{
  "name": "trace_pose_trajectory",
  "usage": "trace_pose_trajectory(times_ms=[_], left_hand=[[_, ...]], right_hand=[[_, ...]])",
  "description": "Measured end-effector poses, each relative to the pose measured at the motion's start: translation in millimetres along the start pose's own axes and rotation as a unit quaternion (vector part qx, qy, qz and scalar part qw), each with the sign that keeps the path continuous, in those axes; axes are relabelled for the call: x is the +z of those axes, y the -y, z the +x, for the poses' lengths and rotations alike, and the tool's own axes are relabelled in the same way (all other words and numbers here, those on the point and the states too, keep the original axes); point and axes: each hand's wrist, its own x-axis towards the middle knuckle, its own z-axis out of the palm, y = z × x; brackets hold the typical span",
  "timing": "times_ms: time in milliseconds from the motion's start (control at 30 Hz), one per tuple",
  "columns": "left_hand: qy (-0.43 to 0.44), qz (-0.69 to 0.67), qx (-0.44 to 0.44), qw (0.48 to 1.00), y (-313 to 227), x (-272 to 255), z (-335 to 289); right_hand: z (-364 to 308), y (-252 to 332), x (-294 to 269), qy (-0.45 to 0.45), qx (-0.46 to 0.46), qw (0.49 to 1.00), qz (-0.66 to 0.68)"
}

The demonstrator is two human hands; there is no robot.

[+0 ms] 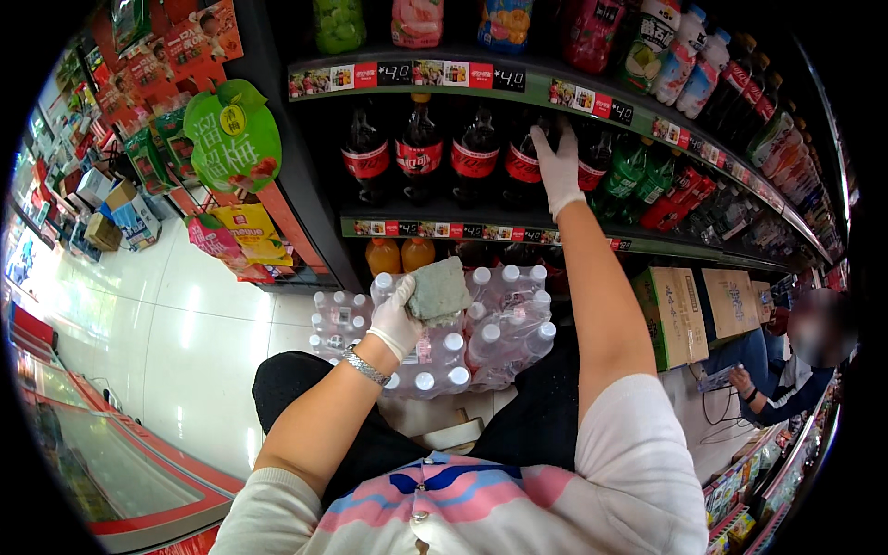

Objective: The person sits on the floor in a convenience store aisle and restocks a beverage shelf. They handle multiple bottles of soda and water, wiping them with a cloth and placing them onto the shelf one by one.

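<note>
Bottles in a row, one hand among them, one on a cloth

One green leaf-shaped sign (pixel 231 136) hangs at the left, beside the shelf (pixel 421 228). Five red-labelled cola bottles (pixel 419 155) stand in the front row on that shelf, all upright, necks up, long axes vertical. Below the shelf edge show two orange bottles (pixel 382 256).

Under these, the left hand (pixel 396 319), gloved in white, is closed on one folded grey-green cloth (pixel 440 290). The cloth sits above the wrapped bottles (pixel 509 314), close to square with no clear long axis, its free part pointing up and right from the fingers. One metal watch (pixel 368 366) circles the left wrist. The wrapped bottles stand caps up; film and overlap hide their full count.

Farther right, the right hand (pixel 559 168), also gloved, is open, fingers spread and pointing upward between the fourth and fifth cola bottles; I cannot tell whether it touches either. Just beyond the fifth are two green bottles (pixel 622 168). At least two cartons (pixel 683 319) stand lower right, and one other person (pixel 786 384) sits past them.
</note>
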Motion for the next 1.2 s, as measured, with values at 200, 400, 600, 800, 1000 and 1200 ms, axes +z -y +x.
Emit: trace_pose_trajectory(times_ms=[200,400,600,800,1000,1200], left_hand=[[0.031,0.051,0.036,0.998,-5,-13,-6],[0.046,0.050,0.037,0.997,-5,2,-20],[0.075,0.110,0.045,0.990,-12,-1,-10],[0.080,0.192,0.102,0.973,-15,0,-42],[0.075,0.169,0.060,0.981,9,22,-81],[0.030,0.076,0.076,0.994,8,10,-140]], right_hand=[[-132,86,-29,0.062,0.068,0.974,0.206],[-206,224,-97,0.370,-0.250,0.858,0.255],[-243,271,-130,0.371,-0.387,0.694,0.481],[-228,293,-147,0.315,-0.417,0.685,0.508],[-241,286,-179,0.300,-0.461,0.746,0.376],[-202,344,-215,0.155,-0.407,0.894,0.108]])
